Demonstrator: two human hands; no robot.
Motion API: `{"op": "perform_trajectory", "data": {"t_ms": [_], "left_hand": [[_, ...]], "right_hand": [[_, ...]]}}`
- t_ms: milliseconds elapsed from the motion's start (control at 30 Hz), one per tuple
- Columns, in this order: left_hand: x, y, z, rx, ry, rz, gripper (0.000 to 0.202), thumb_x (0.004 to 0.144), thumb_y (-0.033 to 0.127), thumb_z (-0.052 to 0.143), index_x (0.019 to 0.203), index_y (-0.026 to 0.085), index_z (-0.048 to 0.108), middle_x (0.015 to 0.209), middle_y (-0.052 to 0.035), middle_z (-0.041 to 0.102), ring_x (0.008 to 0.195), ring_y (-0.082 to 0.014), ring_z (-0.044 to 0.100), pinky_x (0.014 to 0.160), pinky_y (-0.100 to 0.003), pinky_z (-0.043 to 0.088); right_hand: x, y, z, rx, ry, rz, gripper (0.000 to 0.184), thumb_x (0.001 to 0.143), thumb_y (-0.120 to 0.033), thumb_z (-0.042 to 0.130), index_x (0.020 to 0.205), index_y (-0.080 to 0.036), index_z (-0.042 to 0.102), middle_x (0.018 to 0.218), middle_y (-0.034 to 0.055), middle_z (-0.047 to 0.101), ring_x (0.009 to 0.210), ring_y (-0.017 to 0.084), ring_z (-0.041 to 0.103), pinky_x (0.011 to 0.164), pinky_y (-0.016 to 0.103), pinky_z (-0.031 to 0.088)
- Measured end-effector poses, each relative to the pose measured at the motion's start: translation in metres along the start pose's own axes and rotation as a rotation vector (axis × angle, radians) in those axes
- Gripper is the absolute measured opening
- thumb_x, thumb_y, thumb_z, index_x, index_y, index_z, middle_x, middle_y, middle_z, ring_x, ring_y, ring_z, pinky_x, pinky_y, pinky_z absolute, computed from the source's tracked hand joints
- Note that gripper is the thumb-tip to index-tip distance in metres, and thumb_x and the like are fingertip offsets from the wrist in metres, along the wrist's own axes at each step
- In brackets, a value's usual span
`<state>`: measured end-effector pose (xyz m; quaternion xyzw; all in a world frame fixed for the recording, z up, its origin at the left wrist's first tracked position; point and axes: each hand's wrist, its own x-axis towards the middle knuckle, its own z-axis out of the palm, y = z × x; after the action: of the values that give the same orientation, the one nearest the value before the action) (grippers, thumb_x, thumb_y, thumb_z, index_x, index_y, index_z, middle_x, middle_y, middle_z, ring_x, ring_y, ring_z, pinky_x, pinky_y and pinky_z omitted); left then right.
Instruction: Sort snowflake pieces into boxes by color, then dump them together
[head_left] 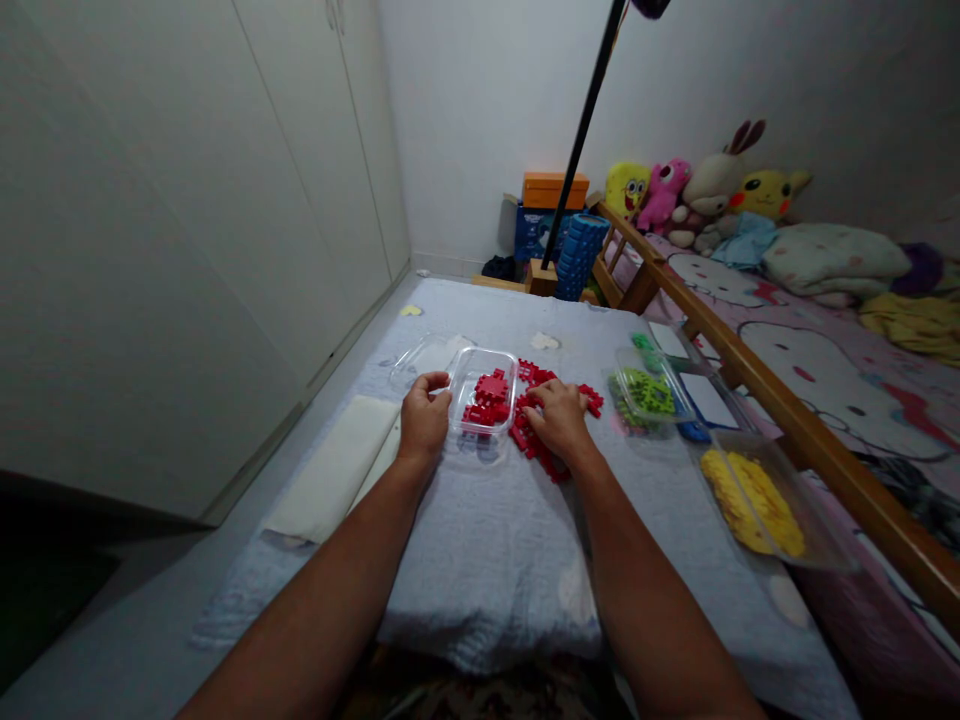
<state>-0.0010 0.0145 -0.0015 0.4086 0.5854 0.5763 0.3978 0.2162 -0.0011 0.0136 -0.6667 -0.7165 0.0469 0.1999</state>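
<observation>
A clear plastic box (pixel 471 368) stands on the blue-grey cloth and holds several red toy pieces (pixel 489 398). My left hand (pixel 424 415) grips the box's left rim, thumb over the edge. A loose pile of red pieces (pixel 541 378) lies just right of the box. My right hand (pixel 556 418) rests on that pile with fingers curled over the pieces; whether it grips one is hidden.
A clear lid (pixel 420 356) lies behind the box. To the right sit a box of green pieces (pixel 649 394) and a box of yellow pieces (pixel 754 500). A folded white cloth (pixel 337 465) lies left. A wooden bed rail (pixel 787 420) and a black pole (pixel 581 140) stand beyond.
</observation>
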Motion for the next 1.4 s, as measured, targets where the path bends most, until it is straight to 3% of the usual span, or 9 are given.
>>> {"op": "perform_trajectory", "data": {"t_ms": [300,500,667,833,1133,1267,1400], "left_hand": [[0.003,-0.003,-0.001,0.012,-0.004,0.022,0.032,0.070,0.022,0.061,0.101,0.018,0.069,0.088,-0.0038,0.069,0.069,-0.0157,0.059,0.065,-0.027,0.048],[0.001,0.001,-0.001,0.010,0.004,0.006,0.032,0.068,0.021,0.061,0.100,0.018,0.068,0.085,-0.0026,0.068,0.065,-0.0146,0.057,0.063,-0.026,0.046],[-0.002,0.005,0.000,-0.001,-0.009,-0.020,0.034,0.068,0.022,0.061,0.101,0.018,0.068,0.084,-0.0021,0.067,0.061,-0.0138,0.054,0.058,-0.025,0.042],[0.000,0.003,0.000,0.003,-0.004,0.001,0.032,0.068,0.023,0.061,0.099,0.018,0.069,0.084,-0.0022,0.067,0.064,-0.0146,0.055,0.062,-0.026,0.044],[0.000,0.000,0.000,-0.028,-0.011,-0.014,0.033,0.069,0.022,0.060,0.100,0.018,0.069,0.082,-0.0022,0.067,0.067,-0.0155,0.059,0.064,-0.026,0.046],[0.002,-0.005,0.000,-0.036,-0.022,-0.010,0.033,0.069,0.024,0.062,0.101,0.018,0.069,0.083,-0.0023,0.068,0.068,-0.0153,0.060,0.065,-0.026,0.047],[0.003,-0.006,0.000,-0.044,-0.023,-0.012,0.032,0.068,0.024,0.061,0.099,0.018,0.069,0.087,-0.0033,0.069,0.068,-0.0147,0.060,0.065,-0.026,0.048]], "right_hand": [[0.000,-0.003,-0.003,0.030,-0.058,0.014,0.013,0.087,-0.021,0.068,0.097,-0.023,0.077,0.117,0.0093,0.068,0.112,0.029,0.053,0.096,0.042,0.037],[0.007,0.038,-0.024,0.054,0.039,0.090,0.024,0.089,-0.014,0.058,0.104,-0.020,0.076,0.112,0.0102,0.071,0.107,0.024,0.059,0.094,0.036,0.041],[0.005,0.064,-0.041,0.063,-0.142,0.082,0.015,0.087,-0.019,0.064,0.095,-0.017,0.077,0.092,0.0072,0.072,0.087,0.020,0.062,0.079,0.029,0.043],[0.002,0.056,-0.036,0.057,-0.248,0.004,0.015,0.083,-0.018,0.071,0.096,-0.018,0.078,0.097,0.0068,0.072,0.094,0.019,0.063,0.082,0.027,0.043],[0.003,0.046,-0.039,0.061,-0.207,-0.011,0.011,0.080,-0.012,0.069,0.080,-0.020,0.076,0.091,0.0038,0.069,0.088,0.018,0.061,0.080,0.027,0.042],[0.007,0.041,-0.039,0.061,-0.206,0.022,0.015,0.081,-0.011,0.067,0.086,-0.021,0.077,0.091,0.0035,0.071,0.083,0.017,0.061,0.077,0.026,0.041],[0.007,0.039,-0.034,-0.076,-0.217,-0.032,0.014,0.081,-0.015,0.073,0.091,-0.022,0.081,0.097,0.0078,0.073,0.091,0.021,0.062,0.084,0.031,0.042]]}}
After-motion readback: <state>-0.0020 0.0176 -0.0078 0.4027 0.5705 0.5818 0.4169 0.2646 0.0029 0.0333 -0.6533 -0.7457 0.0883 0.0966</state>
